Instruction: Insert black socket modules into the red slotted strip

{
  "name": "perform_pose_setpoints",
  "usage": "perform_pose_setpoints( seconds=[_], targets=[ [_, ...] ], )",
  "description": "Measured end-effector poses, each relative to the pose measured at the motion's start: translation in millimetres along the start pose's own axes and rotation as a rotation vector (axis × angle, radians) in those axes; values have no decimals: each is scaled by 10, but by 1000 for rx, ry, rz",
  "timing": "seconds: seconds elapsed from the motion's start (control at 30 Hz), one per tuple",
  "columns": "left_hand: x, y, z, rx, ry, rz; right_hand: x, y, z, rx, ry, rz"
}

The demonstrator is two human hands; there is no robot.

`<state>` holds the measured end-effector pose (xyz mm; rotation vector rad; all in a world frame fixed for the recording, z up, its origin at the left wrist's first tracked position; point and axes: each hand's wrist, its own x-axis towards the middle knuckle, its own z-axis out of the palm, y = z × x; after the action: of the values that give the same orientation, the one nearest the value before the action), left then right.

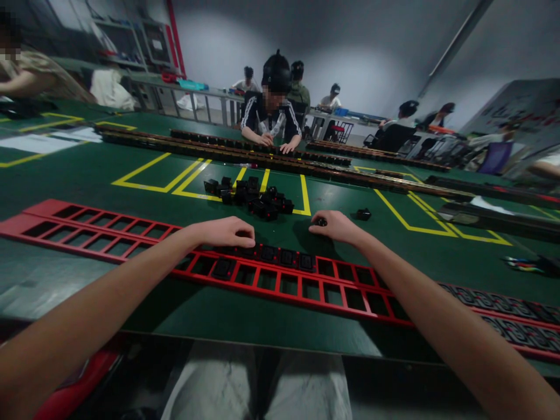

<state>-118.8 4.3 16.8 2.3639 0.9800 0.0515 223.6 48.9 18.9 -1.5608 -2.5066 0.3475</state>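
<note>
A long red slotted rack (109, 233) lies across the green table (271, 315) in front of me. Several small black parts (280, 256) sit in its slots near the middle. My left hand (225, 232) rests curled on the rack's far rail, fingers pressed together over a slot; what is under them is hidden. My right hand (335, 225) lies just beyond the rack, its fingers closed on a small black part (321, 221). A loose pile of black parts (254, 197) lies farther out, and a single black part (363, 214) sits to the right of my right hand.
Yellow tape lines (153, 188) mark boxes on the table. Long dark racks (245, 154) run along the far side, where a person (271, 114) in a black jacket works opposite. Other people sit at the back right and far left. A filled black rack (516, 318) lies at right.
</note>
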Motion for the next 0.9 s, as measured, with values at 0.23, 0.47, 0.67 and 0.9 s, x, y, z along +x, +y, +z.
perform_pose_setpoints(
  seconds=[0.23,0.47,0.67,0.9],
  targets=[
    [-12,33,-12,4,-5,-21,-52,-127,-28,797,-124,251],
    [-5,24,-15,0,-19,-43,-142,-117,-93,1160,-367,184],
    [-9,11,-6,-3,-6,-36,-158,-58,-155,1094,-427,94],
    [-15,8,-5,-20,-2,-24,-183,86,-235,1007,-714,-16]
  ],
)
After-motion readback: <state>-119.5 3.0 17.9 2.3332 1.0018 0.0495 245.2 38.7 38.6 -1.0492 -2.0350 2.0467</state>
